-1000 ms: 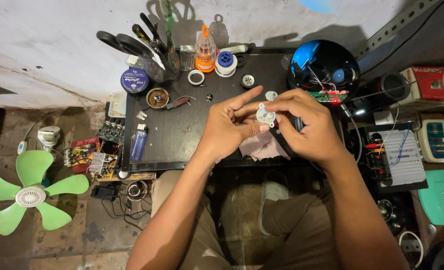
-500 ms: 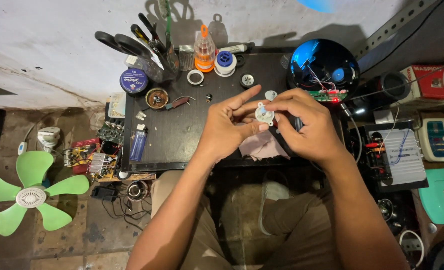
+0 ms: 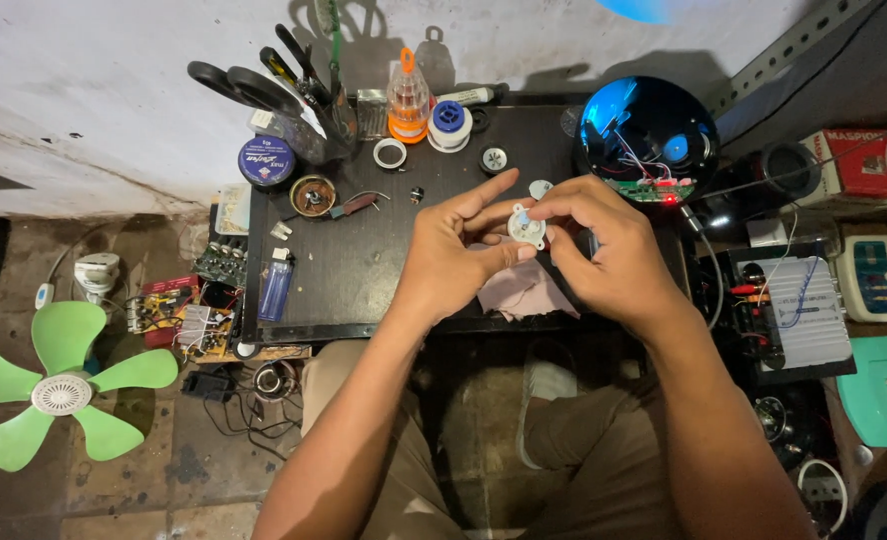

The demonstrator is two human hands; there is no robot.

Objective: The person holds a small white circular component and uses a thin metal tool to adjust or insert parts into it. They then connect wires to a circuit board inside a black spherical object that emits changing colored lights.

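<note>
Holding a small round white part (image 3: 527, 226) between both sets of fingertips, I have it raised just above the middle of the black worktable (image 3: 364, 270), over a crumpled pinkish cloth (image 3: 524, 290) that lies at the table's near edge. My left hand (image 3: 451, 255) pinches the part from the left with thumb and middle fingers, the index finger stretched out straight above it. My right hand (image 3: 614, 250) closes on it from the right, fingers curled and pressed to its rim. Just beyond the part a second small pale disc (image 3: 541, 188) lies on the table, and a little farther back sits a small dark round piece (image 3: 494, 159). To the right, touching the table's far corner, is a blue dome-shaped shell (image 3: 644, 125) with wires and a small circuit board inside. Along the back edge stand an orange-capped bottle (image 3: 408, 98), a white spool with blue thread (image 3: 450, 125), a roll of tape (image 3: 391, 153) and a cup of scissors and tools (image 3: 304, 100). A blue lighter (image 3: 276, 290) lies near the left edge. On the floor to the left rests a green fan blade (image 3: 59, 390).
</note>
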